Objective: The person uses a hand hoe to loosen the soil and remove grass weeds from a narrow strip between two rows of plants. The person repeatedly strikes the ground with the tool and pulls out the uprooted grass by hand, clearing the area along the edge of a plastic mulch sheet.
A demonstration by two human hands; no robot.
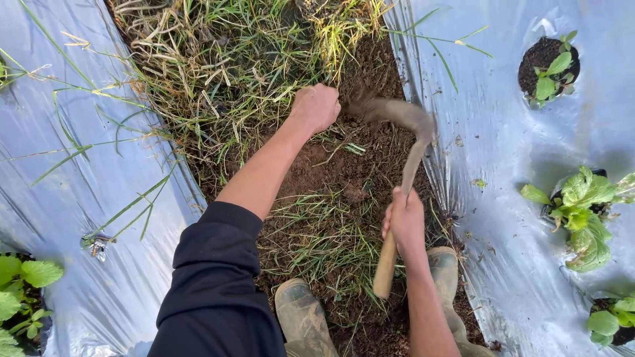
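Wooden-handled hand hoe with a curved, soil-caked metal blade (400,172) sits in my right hand (405,221), which is clenched round the pale handle; its long axis runs up and away from me, blade blurred over the bare brown soil strip (370,165). My left hand (316,107) is closed in a fist on a clump of dry and green grass (225,73), just left of the blade and farther out. Silver plastic mulch sheets (503,152) flank the strip, with leafy green seedlings (582,205) in their holes. Muddy boots (301,317) stand below.
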